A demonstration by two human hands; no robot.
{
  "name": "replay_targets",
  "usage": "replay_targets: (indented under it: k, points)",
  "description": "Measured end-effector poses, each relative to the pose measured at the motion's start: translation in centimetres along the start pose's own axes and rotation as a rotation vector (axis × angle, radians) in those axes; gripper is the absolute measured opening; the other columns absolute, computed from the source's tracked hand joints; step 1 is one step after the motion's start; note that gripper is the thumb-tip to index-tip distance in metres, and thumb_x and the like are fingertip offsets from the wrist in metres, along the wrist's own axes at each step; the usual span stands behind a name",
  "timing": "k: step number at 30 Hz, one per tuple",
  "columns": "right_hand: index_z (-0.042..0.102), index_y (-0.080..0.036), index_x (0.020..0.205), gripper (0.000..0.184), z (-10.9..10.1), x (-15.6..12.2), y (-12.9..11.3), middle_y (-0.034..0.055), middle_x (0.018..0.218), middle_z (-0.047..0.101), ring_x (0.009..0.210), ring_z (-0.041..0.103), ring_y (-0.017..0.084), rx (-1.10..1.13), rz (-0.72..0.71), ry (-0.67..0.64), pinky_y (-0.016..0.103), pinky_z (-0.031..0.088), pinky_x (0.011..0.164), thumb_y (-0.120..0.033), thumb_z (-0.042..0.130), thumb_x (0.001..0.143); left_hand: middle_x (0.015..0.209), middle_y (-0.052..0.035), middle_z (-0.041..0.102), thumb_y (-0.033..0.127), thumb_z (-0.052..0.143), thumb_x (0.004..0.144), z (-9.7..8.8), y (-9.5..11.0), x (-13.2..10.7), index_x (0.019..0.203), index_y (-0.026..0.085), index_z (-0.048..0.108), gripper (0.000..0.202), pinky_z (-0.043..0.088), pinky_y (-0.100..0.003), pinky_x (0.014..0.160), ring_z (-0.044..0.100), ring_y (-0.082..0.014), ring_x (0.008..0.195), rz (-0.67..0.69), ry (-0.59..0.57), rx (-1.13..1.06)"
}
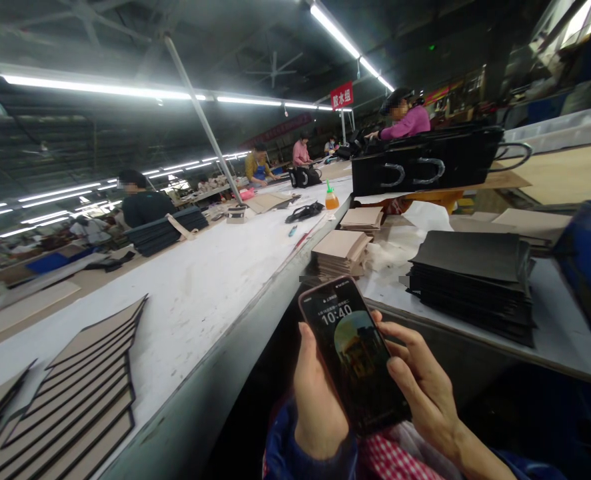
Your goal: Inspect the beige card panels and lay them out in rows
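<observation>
A smartphone (358, 357) with a lit lock screen and clock is held upright, tilted, in front of my body. My left hand (318, 400) wraps its left edge, the thumb lying along the side and the other fingers hidden behind. At the right edge, my right hand (428, 383) grips the phone with bent fingers, its thumb near the lower screen. Just beyond the phone stands a stack of beige pieces (341, 247). A thick stack of black sheets (470, 263) lies right of it.
Dark-edged beige panels (85, 373) lie fanned out on the long white table (195, 293). Farther along are an orange glue bottle (331, 199) and black handbags (420, 163). A co-worker in pink (408, 123) sits behind the bags; another in dark clothing (148, 203) is at left.
</observation>
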State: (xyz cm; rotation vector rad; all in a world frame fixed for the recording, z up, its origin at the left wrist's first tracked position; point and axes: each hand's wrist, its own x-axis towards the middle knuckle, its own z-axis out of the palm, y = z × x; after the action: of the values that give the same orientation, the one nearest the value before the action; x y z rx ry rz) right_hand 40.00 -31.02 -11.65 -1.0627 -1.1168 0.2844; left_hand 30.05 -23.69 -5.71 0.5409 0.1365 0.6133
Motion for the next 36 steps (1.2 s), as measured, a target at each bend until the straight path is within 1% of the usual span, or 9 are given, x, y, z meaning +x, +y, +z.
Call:
replay_targets:
  k: [5, 11, 19, 25, 32, 36]
  points:
    - [0.045, -0.032, 0.129, 0.032, 0.0, 0.08, 0.02, 0.0048, 0.117, 0.062, 0.094, 0.064, 0.016, 0.007, -0.007, -0.002, 0.02, 0.053, 0.074, -0.029, 0.043, 0.097, 0.105, -0.0169, 0.069, 0.06, 0.034, 0.089, -0.05, 0.0, -0.03, 0.107, 0.011, 0.069, 0.062, 0.042, -0.05, 0.099, 0.058, -0.0334, 0.112, 0.002, 0.011, -0.007]
    - [0.047, -0.031, 0.128, 0.031, 0.05, 0.22, -0.14, 0.0053, 0.116, 0.063, 0.093, 0.065, 0.016, -0.002, -0.02, 0.014, 0.021, 0.054, 0.073, -0.029, 0.044, 0.097, 0.107, -0.0175, 0.068, 0.06, 0.032, 0.09, -0.08, 0.01, 0.03, 0.105, 0.01, 0.07, 0.065, 0.043, -0.049, 0.099, 0.057, -0.0336, 0.112, -0.001, -0.008, 0.011]
    - [0.047, -0.033, 0.128, 0.031, 0.04, 0.08, -0.03, 0.0047, 0.121, 0.061, 0.098, 0.065, 0.017, 0.027, -0.001, 0.016, 0.021, 0.054, 0.078, -0.029, 0.045, 0.097, 0.107, -0.0174, 0.068, 0.059, 0.033, 0.09, -0.08, 0.07, -0.02, 0.106, 0.01, 0.07, 0.063, 0.042, -0.049, 0.099, 0.057, -0.0331, 0.113, 0.001, -0.001, -0.004]
    - [0.048, -0.033, 0.128, 0.032, 0.03, 0.17, 0.02, 0.0043, 0.122, 0.061, 0.102, 0.064, 0.017, 0.015, -0.015, 0.02, 0.021, 0.054, 0.08, -0.029, 0.045, 0.097, 0.108, -0.0178, 0.068, 0.06, 0.033, 0.089, -0.07, -0.02, 0.09, 0.109, 0.009, 0.069, 0.065, 0.042, -0.049, 0.099, 0.057, -0.0334, 0.113, -0.01, 0.007, -0.004]
    - [0.048, -0.032, 0.128, 0.032, 0.05, 0.14, 0.09, 0.0043, 0.122, 0.06, 0.102, 0.064, 0.017, 0.01, -0.016, 0.02, 0.021, 0.054, 0.08, -0.029, 0.046, 0.097, 0.106, -0.0179, 0.068, 0.059, 0.029, 0.091, -0.03, 0.04, 0.07, 0.105, 0.009, 0.07, 0.066, 0.043, -0.048, 0.099, 0.058, -0.0325, 0.111, -0.006, -0.019, -0.027]
    - [0.049, -0.03, 0.127, 0.031, 0.06, 0.09, -0.09, 0.0055, 0.12, 0.061, 0.1, 0.064, 0.019, 0.007, -0.004, 0.031, 0.023, 0.054, 0.078, -0.029, 0.046, 0.096, 0.105, -0.0174, 0.069, 0.059, 0.03, 0.091, 0.04, 0.02, 0.09, 0.104, 0.01, 0.07, 0.065, 0.043, -0.048, 0.098, 0.058, -0.0326, 0.111, -0.007, -0.002, -0.01]
